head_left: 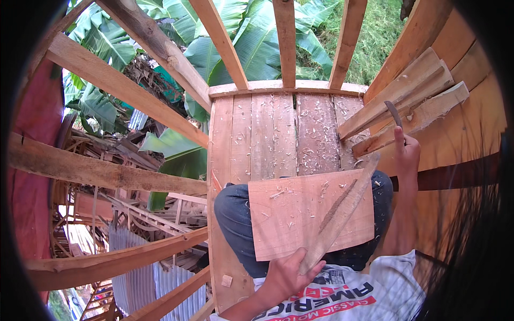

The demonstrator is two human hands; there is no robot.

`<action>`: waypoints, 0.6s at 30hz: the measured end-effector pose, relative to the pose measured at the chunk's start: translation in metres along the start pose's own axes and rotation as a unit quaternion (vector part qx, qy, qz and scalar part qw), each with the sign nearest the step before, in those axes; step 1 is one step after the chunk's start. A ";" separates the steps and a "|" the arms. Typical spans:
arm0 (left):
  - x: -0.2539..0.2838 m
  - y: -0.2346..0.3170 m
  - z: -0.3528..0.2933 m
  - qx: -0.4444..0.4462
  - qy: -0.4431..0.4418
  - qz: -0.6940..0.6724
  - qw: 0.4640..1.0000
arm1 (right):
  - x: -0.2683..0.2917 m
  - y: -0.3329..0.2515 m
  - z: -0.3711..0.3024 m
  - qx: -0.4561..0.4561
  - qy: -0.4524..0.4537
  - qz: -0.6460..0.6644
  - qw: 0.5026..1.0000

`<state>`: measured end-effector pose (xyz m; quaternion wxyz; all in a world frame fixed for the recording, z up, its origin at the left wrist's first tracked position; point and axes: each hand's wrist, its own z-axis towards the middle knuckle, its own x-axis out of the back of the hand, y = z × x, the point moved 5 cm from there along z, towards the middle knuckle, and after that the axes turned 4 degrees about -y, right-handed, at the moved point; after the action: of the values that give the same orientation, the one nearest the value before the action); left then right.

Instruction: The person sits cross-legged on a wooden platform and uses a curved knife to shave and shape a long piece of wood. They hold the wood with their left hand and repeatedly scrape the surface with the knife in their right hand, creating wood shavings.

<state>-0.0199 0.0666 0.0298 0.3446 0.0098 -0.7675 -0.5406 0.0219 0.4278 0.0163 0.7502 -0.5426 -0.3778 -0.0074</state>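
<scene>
Head view showed the left hand (293, 272) pinching a wooden strip (342, 210), probably light and stiff, best held at its near end; the right hand (409, 151) gripped a knife (394, 113)

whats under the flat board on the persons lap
Dark blue trousered legs show at both sides of the board; whatever lies beneath its middle is covered.

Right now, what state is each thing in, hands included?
Board: lying across the legs, dotted with shavings.
Wood strip: slanting over the board.
Knife: bare blade, apart from the strip.
Left hand: closed on the strip's near end.
Right hand: closed, gripping the knife.
Planks: littered with shavings.
</scene>
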 end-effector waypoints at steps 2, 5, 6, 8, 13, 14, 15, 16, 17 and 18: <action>0.016 -0.015 0.001 0.072 0.039 0.049 0.995 | -0.012 -0.023 -0.027 0.047 -0.069 -0.061 0.995; 0.031 -0.017 0.013 0.080 0.095 0.062 0.990 | -0.039 -0.064 -0.095 0.227 -0.166 -0.171 0.944; 0.026 -0.013 0.016 0.067 0.093 0.055 0.992 | -0.047 -0.074 -0.111 0.224 -0.208 -0.167 0.937; 0.017 -0.009 0.018 0.043 0.073 0.051 0.995 | -0.054 -0.081 -0.127 0.204 -0.263 -0.175 0.927; 0.006 -0.005 0.013 0.081 0.008 0.063 0.995 | -0.047 -0.063 -0.102 0.201 -0.180 -0.245 0.931; 0.002 -0.005 0.009 0.090 -0.006 0.070 0.993 | -0.036 -0.051 -0.081 0.132 -0.124 -0.235 0.955; -0.001 -0.002 0.006 0.072 -0.019 0.064 0.995 | -0.018 -0.036 -0.060 0.057 -0.062 -0.227 0.970; -0.005 0.001 0.004 0.055 -0.031 0.060 0.996 | 0.004 -0.016 -0.040 0.003 -0.044 -0.250 0.967; -0.007 0.002 0.003 0.038 -0.043 0.057 0.997 | 0.021 -0.008 -0.028 -0.051 -0.026 -0.272 0.961; 0.001 0.000 0.005 0.051 -0.012 0.056 0.997 | 0.023 -0.009 -0.033 -0.045 -0.037 -0.221 0.973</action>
<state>-0.0235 0.0708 0.0293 0.3636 -0.0221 -0.7975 -0.4809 0.0532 0.4061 0.0330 0.6902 -0.4788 -0.5152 -0.1703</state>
